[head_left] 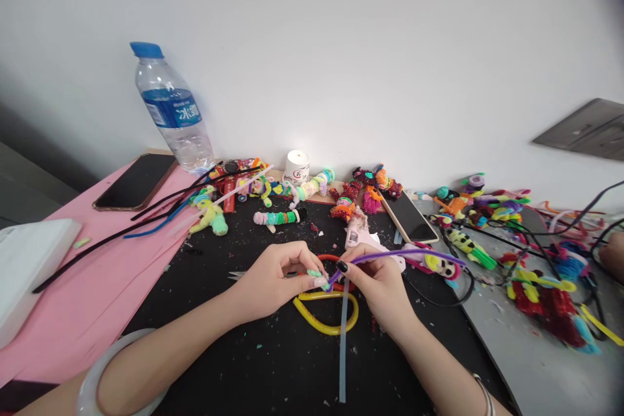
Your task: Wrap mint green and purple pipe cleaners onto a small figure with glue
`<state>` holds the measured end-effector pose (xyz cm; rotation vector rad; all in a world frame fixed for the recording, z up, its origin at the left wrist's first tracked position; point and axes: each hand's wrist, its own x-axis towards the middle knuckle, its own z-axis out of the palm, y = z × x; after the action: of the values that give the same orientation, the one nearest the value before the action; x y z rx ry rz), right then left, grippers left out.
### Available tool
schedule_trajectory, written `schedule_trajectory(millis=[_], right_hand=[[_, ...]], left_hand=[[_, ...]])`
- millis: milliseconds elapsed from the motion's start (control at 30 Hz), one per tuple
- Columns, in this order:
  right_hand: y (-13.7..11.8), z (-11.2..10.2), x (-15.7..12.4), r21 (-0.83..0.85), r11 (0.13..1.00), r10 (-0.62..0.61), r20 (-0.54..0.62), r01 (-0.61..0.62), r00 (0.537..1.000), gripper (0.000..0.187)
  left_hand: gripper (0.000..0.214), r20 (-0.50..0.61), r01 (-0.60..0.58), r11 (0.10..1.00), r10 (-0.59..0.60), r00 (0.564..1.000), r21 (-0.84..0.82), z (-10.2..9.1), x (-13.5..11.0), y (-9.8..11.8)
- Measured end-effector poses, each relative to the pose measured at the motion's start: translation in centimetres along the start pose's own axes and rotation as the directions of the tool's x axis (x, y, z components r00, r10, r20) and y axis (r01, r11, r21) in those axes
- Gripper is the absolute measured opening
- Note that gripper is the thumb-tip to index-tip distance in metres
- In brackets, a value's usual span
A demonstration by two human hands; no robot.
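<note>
My left hand (283,276) and my right hand (377,279) meet over the black mat (244,364). Both pinch a purple pipe cleaner (404,253) that runs off to the right from my fingertips. The left fingers grip its bent end; the right thumb and fingers hold it just beside them. Under my hands lie a yellow pipe cleaner loop (326,312), an orange loop (329,259) and a clear glue stick (344,338). A pale glue gun (361,231) rests just behind my right hand.
A water bottle (170,110) stands at the back left by the wall, next to a phone (134,182) on pink paper (97,286). Another phone (409,216) lies behind. Several pipe-cleaner figures (277,216) and black cables (536,234) crowd the back and right. A small candle jar (296,168) stands at the wall.
</note>
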<state>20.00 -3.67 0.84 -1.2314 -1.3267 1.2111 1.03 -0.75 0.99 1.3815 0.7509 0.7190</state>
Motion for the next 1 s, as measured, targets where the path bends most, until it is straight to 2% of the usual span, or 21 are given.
schedule_trajectory(millis=[67, 167, 200, 267, 333, 433, 533, 700, 867, 1000], right_hand=[[0.1, -0.2, 0.1, -0.066, 0.997, -0.035, -0.008, 0.034, 0.999, 0.014], [0.2, -1.1, 0.4, -0.302, 0.941, -0.174, -0.055, 0.15, 0.983, 0.009], [0.2, -1.4, 0.5, -0.408, 0.894, -0.23, -0.066, 0.184, 0.971, 0.01], [0.2, -2.2, 0.9, -0.619, 0.754, -0.333, -0.067, 0.223, 0.941, 0.023], [0.2, -2.8, 1.4, -0.798, 0.576, -0.41, -0.091, 0.18, 0.907, 0.035], [0.5, -3.4, 1.8, -0.916, 0.401, -0.345, -0.142, 0.009, 0.928, 0.043], [0.9, -3.6, 1.9, -0.941, 0.326, -0.214, -0.17, -0.094, 0.962, 0.045], [1.0, -3.9, 2.1, -0.941, 0.312, -0.115, -0.175, -0.132, 0.978, 0.04], [0.9, -4.2, 2.3, -0.906, 0.399, -0.134, -0.21, -0.141, 0.968, 0.033], [0.5, -4.4, 2.2, -0.863, 0.47, -0.148, -0.285, -0.186, 0.947, 0.028]], left_hand=[[0.012, -0.022, 0.011, 1.0, -0.012, 1.0, -0.02, 0.0, 0.1, -0.1], [0.015, -0.127, 0.016, 0.997, -0.026, 0.992, -0.079, -0.1, 0.4, -0.4], [0.015, -0.175, 0.007, 0.995, -0.024, 0.984, -0.102, -0.2, 0.5, -0.4], [0.017, -0.273, -0.011, 0.99, -0.029, 0.962, -0.143, -0.4, 0.7, -0.5], [0.017, -0.348, 0.003, 0.985, -0.063, 0.935, -0.17, -0.5, 0.8, -0.4], [0.016, -0.39, 0.006, 0.974, -0.095, 0.916, -0.225, -0.7, 0.9, -0.3], [0.017, -0.402, -0.019, 0.968, -0.086, 0.911, -0.25, -0.7, 1.0, -0.4], [0.017, -0.433, -0.043, 0.971, -0.065, 0.899, -0.235, -0.8, 1.1, -0.5], [0.016, -0.46, -0.042, 0.981, -0.05, 0.887, -0.188, -0.9, 0.9, -0.5], [0.016, -0.496, -0.056, 0.986, -0.028, 0.868, -0.154, -1.1, 1.0, -0.8]])
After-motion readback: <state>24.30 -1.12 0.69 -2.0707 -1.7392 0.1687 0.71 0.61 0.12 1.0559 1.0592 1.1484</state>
